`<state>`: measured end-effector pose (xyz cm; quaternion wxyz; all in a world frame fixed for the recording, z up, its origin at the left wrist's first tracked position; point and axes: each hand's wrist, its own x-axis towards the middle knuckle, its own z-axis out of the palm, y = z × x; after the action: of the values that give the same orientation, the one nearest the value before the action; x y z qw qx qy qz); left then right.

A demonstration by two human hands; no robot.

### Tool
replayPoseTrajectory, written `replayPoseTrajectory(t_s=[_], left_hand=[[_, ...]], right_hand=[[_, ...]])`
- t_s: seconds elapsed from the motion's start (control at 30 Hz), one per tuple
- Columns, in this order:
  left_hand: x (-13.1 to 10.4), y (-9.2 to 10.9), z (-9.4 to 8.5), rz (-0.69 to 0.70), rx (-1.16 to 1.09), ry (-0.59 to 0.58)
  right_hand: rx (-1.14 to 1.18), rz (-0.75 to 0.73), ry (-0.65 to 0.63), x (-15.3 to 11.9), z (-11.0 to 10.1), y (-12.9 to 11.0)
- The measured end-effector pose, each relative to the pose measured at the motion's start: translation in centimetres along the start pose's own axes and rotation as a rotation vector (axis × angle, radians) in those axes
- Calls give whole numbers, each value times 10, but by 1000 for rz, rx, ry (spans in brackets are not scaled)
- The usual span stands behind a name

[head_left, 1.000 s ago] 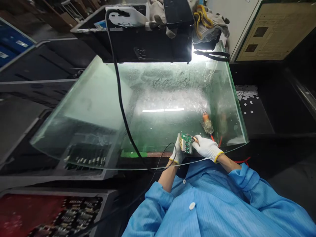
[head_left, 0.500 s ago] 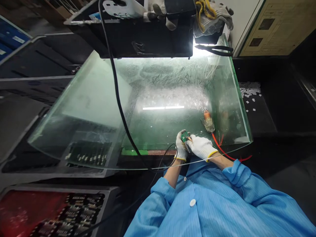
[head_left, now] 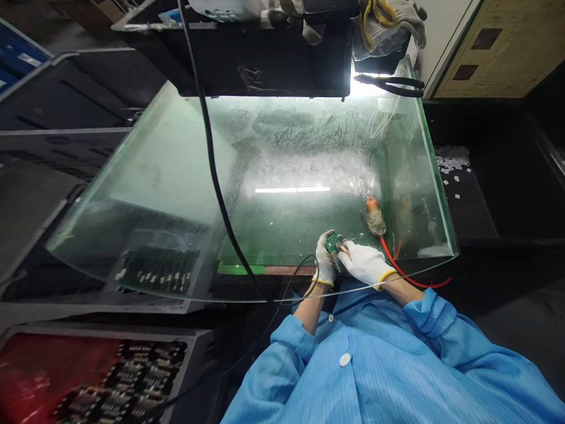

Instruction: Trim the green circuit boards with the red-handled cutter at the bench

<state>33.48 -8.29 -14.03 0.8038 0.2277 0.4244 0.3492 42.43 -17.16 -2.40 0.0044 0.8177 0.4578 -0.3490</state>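
My left hand [head_left: 325, 262], in a white knit glove with a yellow cuff, is closed on a small green circuit board [head_left: 332, 242]. Close beside it on the right, my right hand [head_left: 364, 262], gloved the same way, is closed with its fingertips at the board's edge. Something thin sticks out at those fingertips, too small to make out. Both hands are at the near edge of a glass enclosure [head_left: 176, 206]. An orange-tipped tool [head_left: 375, 217] with a wrapped body and a red hose [head_left: 392, 261] lies inside, right of the hands.
A black cable [head_left: 212, 159] hangs down across the glass. Black-handled pliers [head_left: 391, 84] and gloves [head_left: 392, 23] are at the top right. Trays with circuit boards [head_left: 123, 383] stand at the lower left. Small white pieces [head_left: 454, 159] lie at the right.
The view has shifted slightly. My right hand has turned a little beside the board, and a thin object at its fingertips shows more clearly. The board stays in my left hand.
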Motion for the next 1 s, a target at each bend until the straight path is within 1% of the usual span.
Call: replayPoseTrajectory(t_s=[0.1, 0.37, 0.5, 0.63, 0.8, 0.87, 1.0], left_hand=[[0, 0, 0, -24, -18, -1], [1, -2, -4, 19, 0, -6], [1, -4, -5, 38, 13, -14], [2, -5, -6, 24, -7, -20], [3, -4, -8, 33, 7, -46], [3, -3, -8, 21, 1, -55], [2, -1, -7, -18, -29, -37]], right_hand=[[-3, 8, 19, -2, 3, -1], [-25, 40, 27, 1, -2, -7], [-23, 13, 20, 1, -3, -7], [-30, 17, 31, 2, -3, -8], [16, 3, -6, 3, -6, -3], [30, 16, -8, 1, -6, -1], [-30, 7, 27, -7, -5, -2]])
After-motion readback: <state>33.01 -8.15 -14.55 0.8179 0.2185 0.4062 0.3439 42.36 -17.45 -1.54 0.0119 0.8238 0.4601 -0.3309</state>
